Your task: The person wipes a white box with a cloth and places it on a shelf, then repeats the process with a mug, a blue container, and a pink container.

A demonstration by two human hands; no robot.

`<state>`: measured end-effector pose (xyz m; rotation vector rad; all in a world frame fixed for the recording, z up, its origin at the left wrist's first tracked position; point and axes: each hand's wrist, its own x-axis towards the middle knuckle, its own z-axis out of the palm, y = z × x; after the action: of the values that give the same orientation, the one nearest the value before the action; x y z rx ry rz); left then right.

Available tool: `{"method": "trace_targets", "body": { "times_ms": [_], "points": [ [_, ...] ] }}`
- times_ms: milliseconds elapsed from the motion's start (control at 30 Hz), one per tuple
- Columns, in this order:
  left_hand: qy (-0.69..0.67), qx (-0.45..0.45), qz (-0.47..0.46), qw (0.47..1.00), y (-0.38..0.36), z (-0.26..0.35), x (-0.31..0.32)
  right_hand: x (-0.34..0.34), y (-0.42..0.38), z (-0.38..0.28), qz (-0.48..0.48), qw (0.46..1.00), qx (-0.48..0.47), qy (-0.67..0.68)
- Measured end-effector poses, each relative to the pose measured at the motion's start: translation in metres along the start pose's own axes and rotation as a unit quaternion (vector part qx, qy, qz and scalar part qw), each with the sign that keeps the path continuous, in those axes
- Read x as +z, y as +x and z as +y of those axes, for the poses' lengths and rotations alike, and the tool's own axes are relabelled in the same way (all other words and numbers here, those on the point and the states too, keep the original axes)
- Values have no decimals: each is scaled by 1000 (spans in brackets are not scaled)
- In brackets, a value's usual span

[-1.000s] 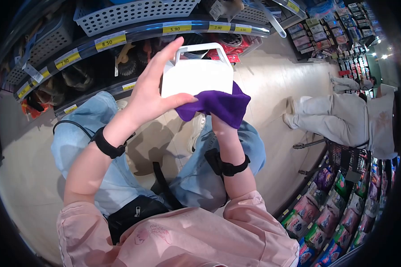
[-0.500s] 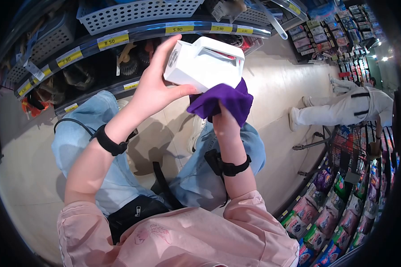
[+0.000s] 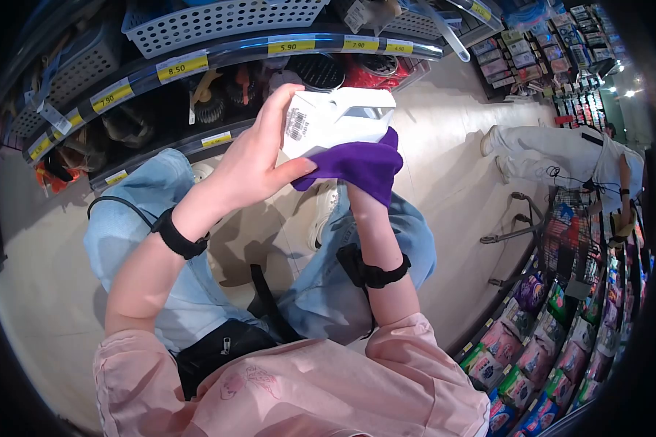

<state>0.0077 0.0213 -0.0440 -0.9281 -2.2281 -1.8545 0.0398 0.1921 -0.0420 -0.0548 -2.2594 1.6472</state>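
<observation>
My left hand (image 3: 251,164) grips a white plastic container with a handle (image 3: 335,125) by its left end, thumb along the lower edge and fingers behind. A barcode label shows on the container's near left side, and the loop handle is at its upper right. A purple cloth (image 3: 361,162) is draped over my right hand (image 3: 366,200) and presses against the container's lower side. The cloth hides my right fingers. My left thumb tip touches the cloth's left edge.
Ahead is a shelf with yellow price tags (image 3: 291,45), a perforated grey basket (image 3: 226,25) and several brushes (image 3: 210,105). At right, a person in white trousers (image 3: 539,156) stands near a wheeled cart (image 3: 521,229). Packaged goods (image 3: 503,342) fill a rack at lower right.
The white container has turned and dropped slightly, so its barcode label now shows. The purple cloth has shifted left along its lower side. The person at right has moved.
</observation>
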Motion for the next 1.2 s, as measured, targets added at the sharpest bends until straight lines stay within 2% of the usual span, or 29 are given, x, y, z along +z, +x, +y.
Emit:
{"method": "trace_targets", "body": {
  "times_ms": [67,133,167,200,267,400,433,500,633,767,833,933,1067,1133,1200],
  "points": [
    [29,-32,-5,999,1,3,5,-5,1,5,5,1000,-1,12],
    [31,-57,-25,998,0,11,1,-11,2,8,-11,978,121,168],
    [33,-82,-47,995,-1,14,0,-11,0,12,-6,981,59,183],
    [32,-82,-46,995,-1,13,2,-10,1,7,-7,981,59,182],
    [42,-77,-23,996,-1,10,6,-6,4,-10,18,950,144,277],
    [16,-64,24,998,4,2,2,-4,-2,2,46,934,137,328],
    [-3,-88,24,996,5,3,-1,-4,-1,2,46,933,137,328],
    [-33,-108,36,993,7,2,-4,-4,3,0,-29,974,39,221],
    [41,-88,26,995,3,-4,-3,2,5,-8,-32,984,59,167],
    [118,-123,10,985,3,5,-5,5,6,-10,-32,990,79,112],
    [150,-126,3,981,4,8,-6,4,6,-3,-34,999,-5,20],
    [167,-110,12,980,5,10,-4,4,6,3,-56,998,-22,-9],
    [112,-58,40,991,7,11,-4,7,3,2,-30,999,5,18],
    [91,-46,38,994,7,12,-5,4,2,9,-110,984,88,110],
    [82,-28,40,995,8,13,-7,7,-2,10,-101,984,79,121]
  ]
}}
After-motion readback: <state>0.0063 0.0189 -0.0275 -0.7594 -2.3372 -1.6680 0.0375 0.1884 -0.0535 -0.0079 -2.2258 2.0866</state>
